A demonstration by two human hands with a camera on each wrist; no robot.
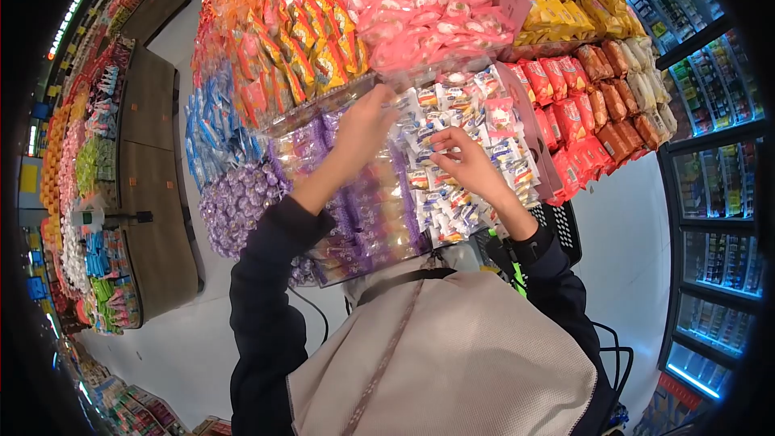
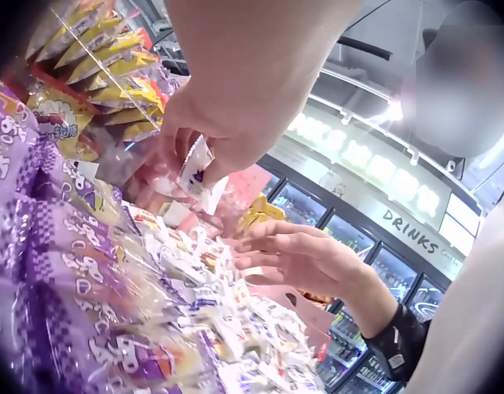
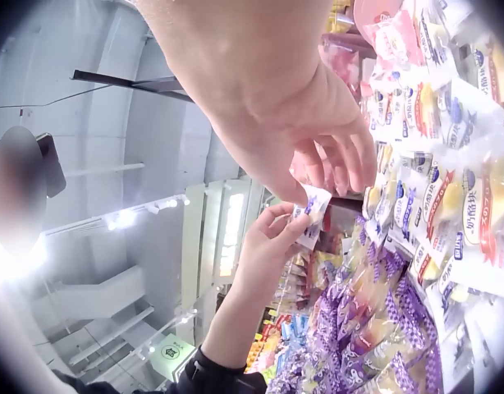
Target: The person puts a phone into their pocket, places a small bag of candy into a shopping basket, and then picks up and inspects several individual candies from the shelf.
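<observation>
My left hand [image 1: 365, 127] pinches a small white snack packet [image 2: 199, 174] between thumb and fingers, over the far left end of a heap of the same white packets [image 1: 452, 186]. The right wrist view also shows that packet [image 3: 314, 215] at its fingertips. My right hand [image 1: 470, 165] hovers over the middle of the heap, its fingers loosely bent and holding nothing. A pink packet [image 1: 500, 117] lies among the white ones. Just left of the heap are purple bags [image 1: 355, 218] of sweets in clear wrap.
Pink bags [image 1: 428, 8] fill the bin behind, with yellow and orange bags [image 1: 315, 40] to its left. Red packets [image 1: 565, 121] stand to the right beyond a pink divider [image 1: 529, 129]. Drink fridges [image 1: 714, 153] line the right side; another display shelf [image 1: 149, 186] stands left.
</observation>
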